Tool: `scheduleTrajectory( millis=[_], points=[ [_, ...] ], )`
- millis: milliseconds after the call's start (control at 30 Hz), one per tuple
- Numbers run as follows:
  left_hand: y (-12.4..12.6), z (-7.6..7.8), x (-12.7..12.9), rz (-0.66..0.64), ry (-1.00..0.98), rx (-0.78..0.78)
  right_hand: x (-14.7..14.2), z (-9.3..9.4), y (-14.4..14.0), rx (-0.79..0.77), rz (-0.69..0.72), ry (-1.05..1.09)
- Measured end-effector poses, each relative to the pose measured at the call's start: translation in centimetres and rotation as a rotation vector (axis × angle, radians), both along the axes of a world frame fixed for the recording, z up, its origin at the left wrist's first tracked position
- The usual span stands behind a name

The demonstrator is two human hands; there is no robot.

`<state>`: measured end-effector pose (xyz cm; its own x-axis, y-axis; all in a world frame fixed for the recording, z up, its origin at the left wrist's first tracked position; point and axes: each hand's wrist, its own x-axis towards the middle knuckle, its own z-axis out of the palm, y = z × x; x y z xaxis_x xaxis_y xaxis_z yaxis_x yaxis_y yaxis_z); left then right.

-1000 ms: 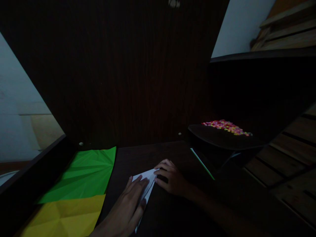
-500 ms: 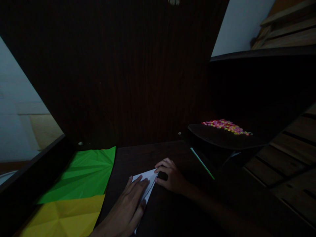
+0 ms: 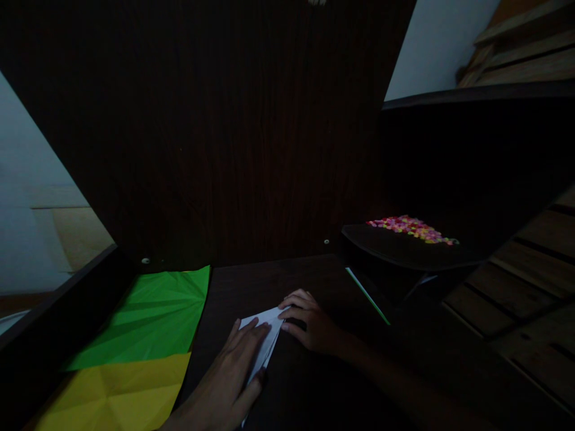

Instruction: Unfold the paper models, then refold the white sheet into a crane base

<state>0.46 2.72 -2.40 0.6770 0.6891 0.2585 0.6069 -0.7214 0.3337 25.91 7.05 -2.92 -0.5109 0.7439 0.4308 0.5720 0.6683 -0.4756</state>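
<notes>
While the scene is very dim, the lower middle of the frame shows both hands on a folded white paper (image 3: pixel 265 330) that lies flat on the dark wooden tabletop (image 3: pixel 287 281). The left hand (image 3: pixel 233 374) is spread open, palm down, its fingers pressing on the lower left part of the paper and covering much of it. The right hand (image 3: pixel 312 326) sits just to the right, fingers curled, with its fingertips (image 3: pixel 284 311) pressing on the paper's upper right corner; neither hand grips anything, both bear down on the sheet.

At the lower left of the frame a creased green sheet (image 3: pixel 155 317) lies on the tabletop, and a creased yellow sheet (image 3: pixel 117 392) lies directly below it, the two touching along one edge. Right of the hands, a thin green strip (image 3: pixel 367 296) runs diagonally. Above it, right of centre, a dark tray-like surface (image 3: pixel 404 251) carries a scatter of small pink and yellow bits (image 3: pixel 411 228). A dark wood-grain panel (image 3: pixel 233 131) fills the upper middle of the frame behind the tabletop.
</notes>
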Motion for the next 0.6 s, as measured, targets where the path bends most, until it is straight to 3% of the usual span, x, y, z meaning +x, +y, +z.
scheduleTrajectory(
  millis=[267, 600],
  points=[
    [0.02, -0.27, 0.28, 0.022, 0.001, -0.04, -0.54, 0.34, -0.24, 0.048, -0.039, -0.021],
    [0.07, -0.09, 0.31, 0.019, -0.017, 0.028, -0.6, 0.32, -0.38, 0.102, -0.062, -0.076]
  ],
)
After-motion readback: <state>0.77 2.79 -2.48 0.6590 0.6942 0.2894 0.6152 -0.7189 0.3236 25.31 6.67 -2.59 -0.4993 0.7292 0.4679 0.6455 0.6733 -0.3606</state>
